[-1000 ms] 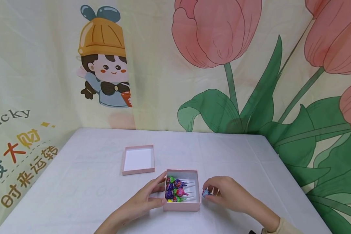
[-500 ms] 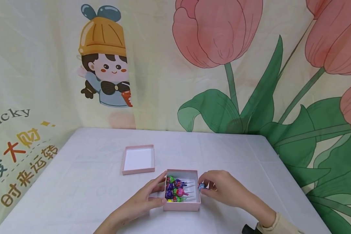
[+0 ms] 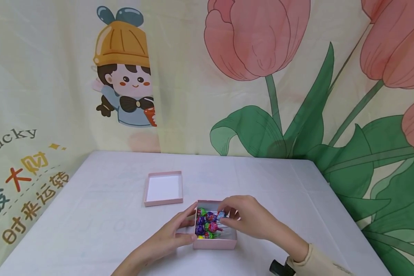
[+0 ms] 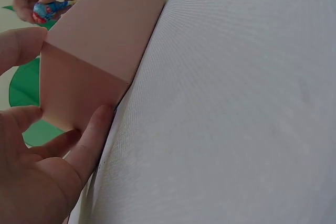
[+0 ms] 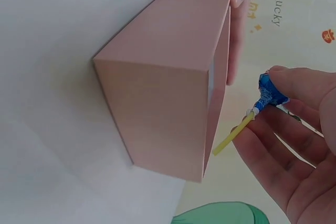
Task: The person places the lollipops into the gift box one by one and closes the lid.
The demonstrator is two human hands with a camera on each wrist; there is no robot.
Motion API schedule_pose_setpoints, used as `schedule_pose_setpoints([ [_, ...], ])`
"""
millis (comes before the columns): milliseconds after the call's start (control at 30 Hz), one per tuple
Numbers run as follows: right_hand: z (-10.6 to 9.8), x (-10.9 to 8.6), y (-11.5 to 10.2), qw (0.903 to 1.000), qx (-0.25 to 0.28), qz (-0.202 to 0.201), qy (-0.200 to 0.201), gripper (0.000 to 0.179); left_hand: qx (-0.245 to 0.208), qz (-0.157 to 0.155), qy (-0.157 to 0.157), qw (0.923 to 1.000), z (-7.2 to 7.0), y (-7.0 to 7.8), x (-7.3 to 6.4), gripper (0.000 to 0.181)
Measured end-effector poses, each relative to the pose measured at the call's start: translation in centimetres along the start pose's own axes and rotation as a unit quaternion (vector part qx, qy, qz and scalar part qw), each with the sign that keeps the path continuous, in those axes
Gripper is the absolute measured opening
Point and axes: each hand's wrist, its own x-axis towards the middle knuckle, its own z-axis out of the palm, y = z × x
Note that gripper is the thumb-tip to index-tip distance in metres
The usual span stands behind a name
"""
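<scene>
A pink box (image 3: 215, 244) without its lid stands on the white table, with several wrapped lollipops (image 3: 200, 230) lying in its left part, sticks to the right. My left hand (image 3: 172, 232) holds the box at its left side, thumb by the near corner and fingers spread along the wall. Between thumb and fingers, my right hand (image 3: 250, 216) pinches a lollipop in a blue wrapper (image 5: 266, 90) over the box. Its yellow stick (image 5: 231, 136) slants down toward the box opening in the right wrist view. The right hand hides part of the box's far right corner.
The shallow pink lid (image 3: 163, 188) lies inside up on the white tablecloth (image 3: 100, 199), behind and left of the box. A printed cloth with tulips (image 3: 255, 38) hangs behind the table. A black object (image 3: 281, 267) shows at the right wrist.
My right hand has moved left with the blue lollipop, from beside the box's right wall to over its inside. The left hand and the box have stayed in place.
</scene>
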Motion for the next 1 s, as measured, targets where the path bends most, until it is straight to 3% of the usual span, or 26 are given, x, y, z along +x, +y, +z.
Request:
schedule_pose_setpoints([
  [667,2.3,0.9,0.3,0.9971,0.073,0.01,-0.02,0.017,0.01,0.002,-0.001,0.9999,0.1,-0.3,-0.1,0.085],
  [1000,2.9,0.9,0.7,0.9977,0.052,0.01,-0.042,0.016,0.008,0.002,-0.001,1.0,0.1,-0.3,-0.1,0.085],
])
